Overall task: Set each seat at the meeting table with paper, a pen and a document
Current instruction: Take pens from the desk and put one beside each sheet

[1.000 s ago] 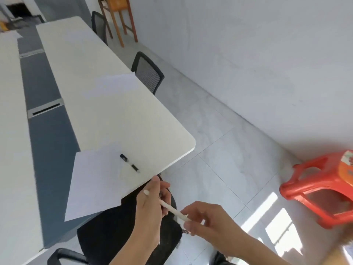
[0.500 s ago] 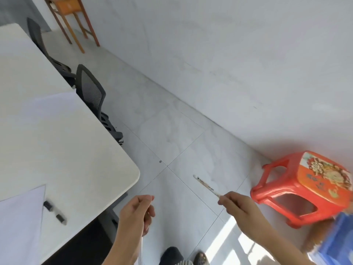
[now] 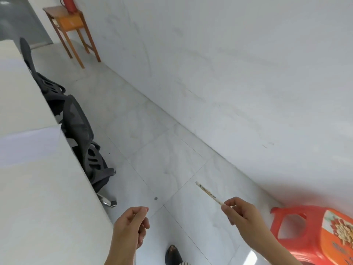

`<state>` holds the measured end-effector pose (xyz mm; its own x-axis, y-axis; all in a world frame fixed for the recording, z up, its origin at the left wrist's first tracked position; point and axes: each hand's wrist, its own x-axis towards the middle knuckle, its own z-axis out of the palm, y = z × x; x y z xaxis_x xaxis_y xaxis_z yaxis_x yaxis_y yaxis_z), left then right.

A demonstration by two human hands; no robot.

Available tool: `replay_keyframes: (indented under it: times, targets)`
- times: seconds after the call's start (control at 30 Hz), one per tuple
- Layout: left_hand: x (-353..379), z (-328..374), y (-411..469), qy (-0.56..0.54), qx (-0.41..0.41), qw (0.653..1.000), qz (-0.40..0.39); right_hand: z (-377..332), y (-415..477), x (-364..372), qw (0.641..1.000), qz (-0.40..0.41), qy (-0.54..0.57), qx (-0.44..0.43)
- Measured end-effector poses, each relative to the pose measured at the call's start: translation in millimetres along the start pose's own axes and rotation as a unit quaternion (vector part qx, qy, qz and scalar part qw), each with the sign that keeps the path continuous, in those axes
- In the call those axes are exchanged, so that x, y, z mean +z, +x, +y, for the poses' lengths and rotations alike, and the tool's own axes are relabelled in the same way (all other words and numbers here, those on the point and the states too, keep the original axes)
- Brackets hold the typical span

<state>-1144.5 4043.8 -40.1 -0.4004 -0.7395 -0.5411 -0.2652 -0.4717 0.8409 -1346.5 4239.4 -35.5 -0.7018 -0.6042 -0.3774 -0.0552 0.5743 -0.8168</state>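
Observation:
My right hand [image 3: 242, 215] pinches a white pen [image 3: 209, 194] by one end, and the pen points up and left over the floor. My left hand [image 3: 131, 226] hovers just off the corner of the white meeting table [image 3: 38, 197]. Its fingers are closed in a pinch, and the thin pen it carries hangs behind the wrist, almost entirely hidden. A white sheet of paper [image 3: 28, 144] lies on the table in front of a black mesh chair [image 3: 80, 134]. A second black chair [image 3: 26, 52] stands farther along the same side.
A red plastic stool [image 3: 305, 236] stands by the white wall at the lower right. A wooden stand [image 3: 70, 22] is at the far end of the tiled aisle. My shoe [image 3: 172, 255] shows at the bottom edge.
My hands have drawn apart, and the right one has taken a pen away from the left. My view swung right, so the nearest sheet and its black pen left the frame.

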Motion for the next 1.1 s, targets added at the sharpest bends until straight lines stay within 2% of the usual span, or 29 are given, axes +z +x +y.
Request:
replay_keyframes:
  times: [0.2, 0.6, 0.83, 1.1]
  targets:
    - [10.6, 74.0, 72.6, 0.006, 0.036, 0.999, 0.008, -50.7, 91.5, 1.3, 1.000, -0.026, -0.015, -0.002]
    - [13.4, 132.4, 211.9, -0.062, -0.008, 0.979, 0.193, -150.2, 347.1, 22.2, 0.979, -0.186, -0.055, -0.057]
    - [19.4, 172.4, 250.1, -0.150, 0.018, 0.938, 0.313, -245.6, 464.9, 67.3, 0.928, -0.322, -0.134, -0.134]
    - [-37.2, 164.1, 286.7, -0.216, -0.038, 0.884, 0.412, -319.3, 518.9, 176.1, 0.883, -0.401, -0.170, -0.176]
